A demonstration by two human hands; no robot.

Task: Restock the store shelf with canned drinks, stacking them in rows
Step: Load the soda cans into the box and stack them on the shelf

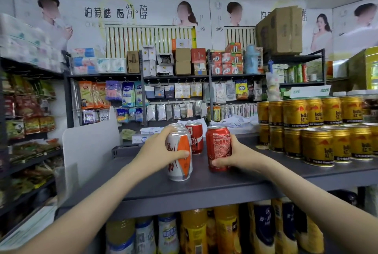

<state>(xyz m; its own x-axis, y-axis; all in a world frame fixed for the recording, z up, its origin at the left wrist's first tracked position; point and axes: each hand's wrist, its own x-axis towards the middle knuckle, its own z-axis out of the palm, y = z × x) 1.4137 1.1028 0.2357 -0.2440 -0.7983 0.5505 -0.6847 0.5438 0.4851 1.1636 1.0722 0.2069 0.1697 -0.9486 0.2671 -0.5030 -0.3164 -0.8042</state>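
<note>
Your left hand (161, 151) grips the orange-and-silver can (180, 157), your right hand (235, 155) the red can (218, 148), both on the shelf (225, 184); rows barely started; much space remains.

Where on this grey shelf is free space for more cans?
Bare shelf: between the white divider and the silver-orange can in the left hand; between the red can in the right hand and the gold cans. Crowded: the right end.

The person's left hand (159, 149) and right hand (241, 156) are bare. The slim left forearm (92, 198) and right forearm (302, 190) are uncovered down to the view's lower edge.
</note>
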